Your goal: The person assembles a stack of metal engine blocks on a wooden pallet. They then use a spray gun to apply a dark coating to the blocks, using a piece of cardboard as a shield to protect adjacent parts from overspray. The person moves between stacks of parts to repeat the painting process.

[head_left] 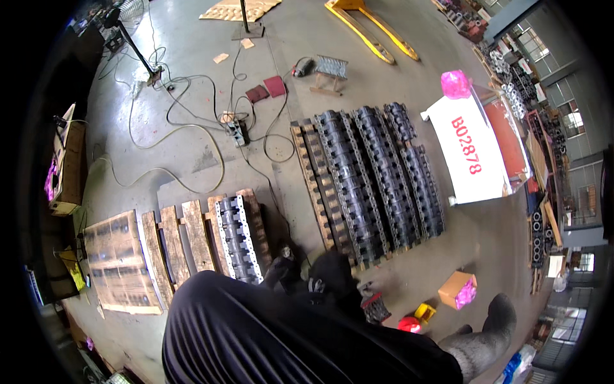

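The track chain (238, 238) lies on a wooden pallet (198, 235). The right hand (487, 334), maybe in a grey glove, is well apart; I can't tell its grip. No left hand shows. Feet could trip because a black cord (264, 173) lies loose nearby.

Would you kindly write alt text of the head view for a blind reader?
Dark, chain-like metal assemblies lie in rows beyond black clothing, with what looks like a gray-gloved right hand at lower right. Cables trail across the workshop floor; a yellow pallet jack stands behind.
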